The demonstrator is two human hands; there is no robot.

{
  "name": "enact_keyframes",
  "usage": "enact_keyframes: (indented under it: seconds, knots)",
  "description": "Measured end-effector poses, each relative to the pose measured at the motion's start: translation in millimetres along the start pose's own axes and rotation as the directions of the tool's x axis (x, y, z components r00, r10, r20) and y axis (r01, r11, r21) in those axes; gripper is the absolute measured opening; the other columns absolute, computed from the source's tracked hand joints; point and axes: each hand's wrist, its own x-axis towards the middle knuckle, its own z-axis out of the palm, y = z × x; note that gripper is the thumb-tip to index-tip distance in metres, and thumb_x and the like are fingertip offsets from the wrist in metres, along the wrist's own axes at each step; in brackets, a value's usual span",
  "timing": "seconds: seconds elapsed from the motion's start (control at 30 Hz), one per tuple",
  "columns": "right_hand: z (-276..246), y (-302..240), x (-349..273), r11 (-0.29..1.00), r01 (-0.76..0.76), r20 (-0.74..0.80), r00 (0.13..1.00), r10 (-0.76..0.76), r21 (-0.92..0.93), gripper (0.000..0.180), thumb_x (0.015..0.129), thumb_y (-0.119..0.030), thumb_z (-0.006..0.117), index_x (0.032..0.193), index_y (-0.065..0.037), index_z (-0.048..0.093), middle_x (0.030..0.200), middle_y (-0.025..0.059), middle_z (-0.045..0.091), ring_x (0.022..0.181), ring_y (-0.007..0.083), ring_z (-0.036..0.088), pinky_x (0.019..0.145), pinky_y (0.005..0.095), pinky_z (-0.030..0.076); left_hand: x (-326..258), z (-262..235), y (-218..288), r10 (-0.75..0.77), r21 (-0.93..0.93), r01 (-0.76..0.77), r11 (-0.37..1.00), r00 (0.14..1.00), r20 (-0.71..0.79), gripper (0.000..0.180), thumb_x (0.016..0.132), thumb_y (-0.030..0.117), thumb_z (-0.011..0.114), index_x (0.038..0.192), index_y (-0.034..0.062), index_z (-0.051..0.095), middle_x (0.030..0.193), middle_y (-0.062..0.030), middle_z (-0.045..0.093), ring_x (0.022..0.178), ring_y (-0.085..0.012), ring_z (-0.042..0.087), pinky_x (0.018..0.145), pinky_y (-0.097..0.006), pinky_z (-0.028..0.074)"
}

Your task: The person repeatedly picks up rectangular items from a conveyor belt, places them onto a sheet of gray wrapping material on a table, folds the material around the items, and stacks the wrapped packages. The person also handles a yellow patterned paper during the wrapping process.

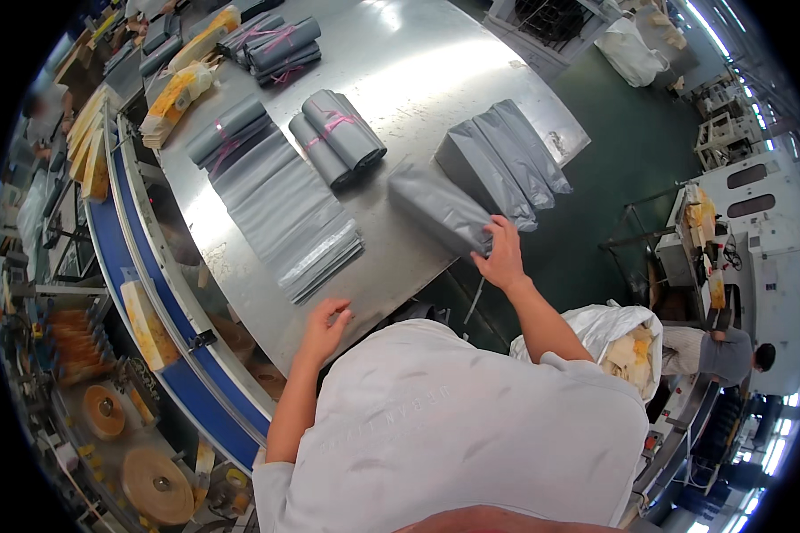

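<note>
My right hand (504, 259) has its fingers and thumb on the near end of a grey plastic-wrapped package (440, 211), which lies slanted on the metal table (400, 266). Just to the right, several similar grey packages (498, 155) lie side by side near the table edge. Loosely curled, with nothing in its fingers, my left hand (327, 327) hovers by the front edge. Beyond it a flat stack of grey plastic bags (289, 213) is spread out. Two grey rolls tied with pink string (340, 138) sit behind the middle.
A blue conveyor belt (133, 244) runs along the table's left side, with yellow-and-white packs on it. More tied grey bundles (274, 46) are at the back left. A white sack (609, 333) stands right of me. A person (729, 355) is at the far right.
</note>
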Motion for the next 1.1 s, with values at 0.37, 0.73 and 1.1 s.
enact_keyframes:
  seconds: [0.37,0.73,1.1]
  knots:
    - [112,-48,56,0.922,-0.384,0.409,0.851,0.330,0.054,0.062,0.086,-0.024,0.067,0.144,-0.005,0.054,0.128,0.0201,0.070,0.118,0.0397,0.068,0.101,0.0501,0.054,-56,-20,-37,-0.011,0.262,0.023,0.965,0.999,-0.048,0.026,0.102,0.023,0.064,0.119,0.0052,0.073,0.114,-0.0172,0.073,0.106,-0.0356,0.069,0.090,-0.043,0.056]
    - [181,-41,7,0.899,0.071,0.251,0.967,0.044,-0.432,0.061,0.095,-0.025,0.064,0.149,-0.002,0.048,0.144,0.0302,0.052,0.135,0.0439,0.046,0.114,0.0534,0.036,-320,-112,-218,-0.048,0.031,0.752,0.658,0.083,-0.995,0.043,0.077,0.005,0.072,0.119,0.0044,0.066,0.119,-0.0194,0.066,0.114,-0.0418,0.060,0.100,-0.052,0.049]
    - [110,-135,-2,0.999,0.029,0.677,0.735,-0.049,0.041,0.032,0.091,-0.018,0.072,0.119,-0.003,0.073,0.110,0.0170,0.077,0.102,0.0348,0.074,0.094,0.0420,0.058,-288,-332,-309,-0.350,0.167,0.947,0.273,0.260,-0.900,0.075,0.078,0.042,0.087,0.140,0.0128,0.059,0.148,-0.0217,0.055,0.139,-0.0414,0.050,0.115,-0.056,0.039]
